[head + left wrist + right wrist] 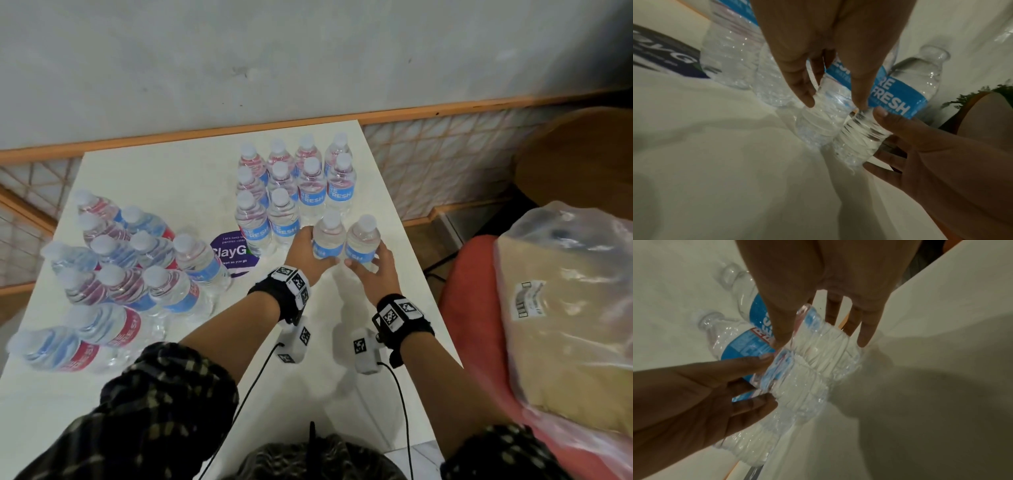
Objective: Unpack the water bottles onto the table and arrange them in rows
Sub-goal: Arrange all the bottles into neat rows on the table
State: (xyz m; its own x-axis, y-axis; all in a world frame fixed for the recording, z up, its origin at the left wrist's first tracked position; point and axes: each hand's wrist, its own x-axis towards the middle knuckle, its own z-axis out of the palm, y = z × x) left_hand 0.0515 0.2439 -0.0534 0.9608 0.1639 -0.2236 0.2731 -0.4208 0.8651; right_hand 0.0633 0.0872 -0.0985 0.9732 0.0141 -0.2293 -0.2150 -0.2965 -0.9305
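The left hand (pixel 310 255) wraps its grip around the lower body of one water bottle (pixel 328 236), thumb and fingers curled on it. Touching its right side, a second bottle (pixel 363 241) is clasped the same way by the right hand (pixel 373 270). Both stand upright on the white counter (pixel 164 178), full of clear water (caps on). Just beyond the grip stand the arranged rows (pixel 294 178); well to its left sits the shrink-wrapped pack (pixel 130 260), bottles inside.
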